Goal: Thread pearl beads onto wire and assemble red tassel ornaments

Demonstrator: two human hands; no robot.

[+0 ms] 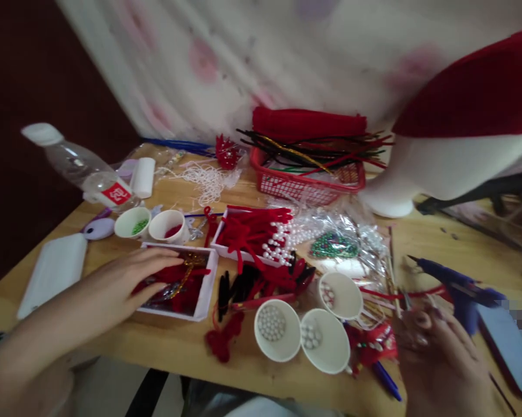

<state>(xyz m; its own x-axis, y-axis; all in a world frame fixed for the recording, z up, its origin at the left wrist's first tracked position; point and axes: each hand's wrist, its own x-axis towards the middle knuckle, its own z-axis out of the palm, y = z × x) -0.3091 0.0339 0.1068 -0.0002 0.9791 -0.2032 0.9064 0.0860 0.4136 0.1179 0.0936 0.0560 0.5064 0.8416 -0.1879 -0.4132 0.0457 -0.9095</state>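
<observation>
My left hand (121, 284) lies flat with fingers stretched out over a white box (204, 298) of red and gold trimmings, fingertips touching its contents. My right hand (434, 347) is at the lower right, fingers curled around thin sticks and a red wire (400, 292), just left of a blue glue gun (456, 284). Three white paper cups (278, 330) with white beads stand between the hands. A second white box (252, 231) behind holds red pipe cleaners and pearl strands.
A red basket (306, 182) of pipe cleaners sits at the back, a white mannequin head (438, 168) in a red hat to its right. A plastic bottle (82, 165), two small cups (150, 223) and a white pad (52, 272) are at left. A phone (504, 341) lies far right.
</observation>
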